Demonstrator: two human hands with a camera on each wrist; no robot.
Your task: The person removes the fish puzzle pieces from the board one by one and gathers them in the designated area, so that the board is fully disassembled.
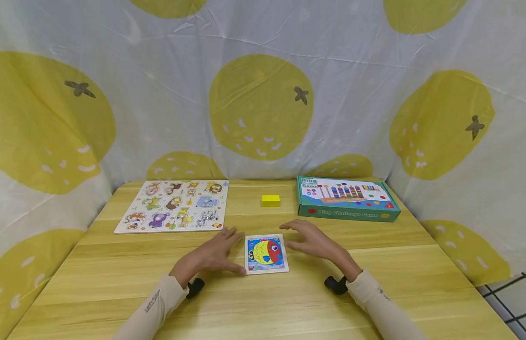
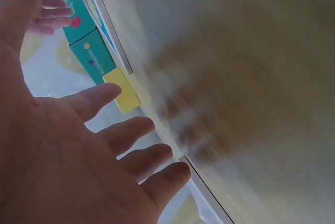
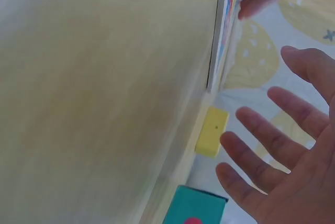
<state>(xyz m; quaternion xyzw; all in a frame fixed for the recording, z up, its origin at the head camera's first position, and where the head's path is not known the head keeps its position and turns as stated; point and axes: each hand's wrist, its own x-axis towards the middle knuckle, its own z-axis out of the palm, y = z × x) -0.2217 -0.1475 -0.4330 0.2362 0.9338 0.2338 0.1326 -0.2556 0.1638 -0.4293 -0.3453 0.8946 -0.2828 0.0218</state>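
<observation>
Head view: the fish puzzle point(image 1: 266, 253) lies on the table point(image 1: 284, 307) between left hand point(image 1: 212, 252) and right hand point(image 1: 315, 240), fingers spread, pinching nothing; its picture looks complete, with seemingly little left.

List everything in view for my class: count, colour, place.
Fish puzzle: one, multicoloured, centre
Block: one, yellow, behind fish puzzle
Animal puzzle board: one, white, multicoloured, rear left
Ring Challenge Game box: one, green, multicoloured, rear right
Wooden table: one, yellowish, beneath these
Fruit-print cloth: count unclear, grey, yellow, behind, beside table
Floor tiles: several, white, lower right
Sleeves: two, cream, bottom
Wrist devices: two, black, by sleeves
Left hand, right hand: two hands, flanking fish puzzle
</observation>
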